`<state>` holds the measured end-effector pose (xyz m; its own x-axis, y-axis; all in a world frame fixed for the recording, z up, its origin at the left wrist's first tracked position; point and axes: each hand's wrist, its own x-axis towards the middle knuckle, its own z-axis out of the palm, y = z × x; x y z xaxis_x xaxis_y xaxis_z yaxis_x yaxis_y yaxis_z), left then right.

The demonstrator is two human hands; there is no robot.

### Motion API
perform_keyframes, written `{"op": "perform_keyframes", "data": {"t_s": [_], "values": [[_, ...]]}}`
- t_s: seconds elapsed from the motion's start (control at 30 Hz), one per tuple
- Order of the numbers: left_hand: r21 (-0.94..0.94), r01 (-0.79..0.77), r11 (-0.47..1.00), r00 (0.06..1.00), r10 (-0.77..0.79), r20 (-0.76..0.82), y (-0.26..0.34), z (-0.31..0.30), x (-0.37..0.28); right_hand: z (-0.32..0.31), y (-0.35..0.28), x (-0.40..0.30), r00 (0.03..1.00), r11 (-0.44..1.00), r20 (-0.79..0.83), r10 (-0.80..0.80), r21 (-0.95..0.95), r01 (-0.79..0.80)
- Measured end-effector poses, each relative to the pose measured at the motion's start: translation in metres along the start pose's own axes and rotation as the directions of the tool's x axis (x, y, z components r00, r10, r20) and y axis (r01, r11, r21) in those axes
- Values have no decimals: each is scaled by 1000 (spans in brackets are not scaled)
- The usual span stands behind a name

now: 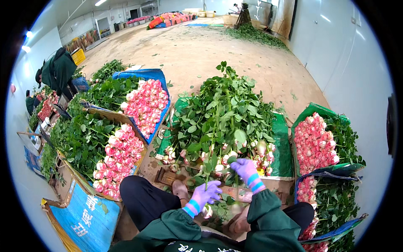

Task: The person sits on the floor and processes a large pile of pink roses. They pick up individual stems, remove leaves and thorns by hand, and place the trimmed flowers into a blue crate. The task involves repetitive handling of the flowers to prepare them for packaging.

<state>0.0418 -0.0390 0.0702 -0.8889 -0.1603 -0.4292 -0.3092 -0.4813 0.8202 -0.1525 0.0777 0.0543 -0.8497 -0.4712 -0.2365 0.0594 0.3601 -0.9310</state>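
My left hand (206, 195), in a purple glove with a striped cuff, is closed around a rose stem (207, 176). Its pink-and-white bloom (207, 211) hangs below the hand, and leaves rise above it. My right hand (245, 171), gloved alike, has its fingers curled at a leafy stem (236, 181). A motion-blurred bloom (236, 208) shows beneath that stem. Just beyond both hands lies a heap of leafy cut roses (220, 126), blooms towards me, on a green sheet (281, 148).
Wrapped bundles of pink roses stand left (119, 154), far left (146, 104) and right (315, 143). A blue printed sheet (85, 211) lies at lower left. Loose leaves (220, 208) litter the floor between my feet. A co-worker (58, 71) bends over at left; a leaf pile (255, 36) lies far off.
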Motion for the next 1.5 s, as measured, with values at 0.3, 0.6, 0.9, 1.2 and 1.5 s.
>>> {"op": "perform_keyframes", "data": {"t_s": [0.3, 0.6, 0.9, 1.2, 1.5], "values": [[145, -546, 825, 773, 563, -290, 72, -24, -51, -81, 38, -21, 995, 747, -91, -29, -664, -39], [489, -620, 613, 520, 788, -329, 192, -91, -47, 4, 93, -43, 907, 440, 420, 43, -823, 360], [479, -607, 634, 499, 773, -391, 189, -98, -31, 56, 157, -25, 900, 140, 305, 313, -952, 274], [534, -507, 677, 570, 728, -381, 193, -88, -30, 67, 153, -25, 935, 151, 255, 246, -963, 223], [657, -399, 639, 554, 739, -383, 186, -114, -34, 82, 179, -35, 965, 304, 212, 151, -939, 159]]}}
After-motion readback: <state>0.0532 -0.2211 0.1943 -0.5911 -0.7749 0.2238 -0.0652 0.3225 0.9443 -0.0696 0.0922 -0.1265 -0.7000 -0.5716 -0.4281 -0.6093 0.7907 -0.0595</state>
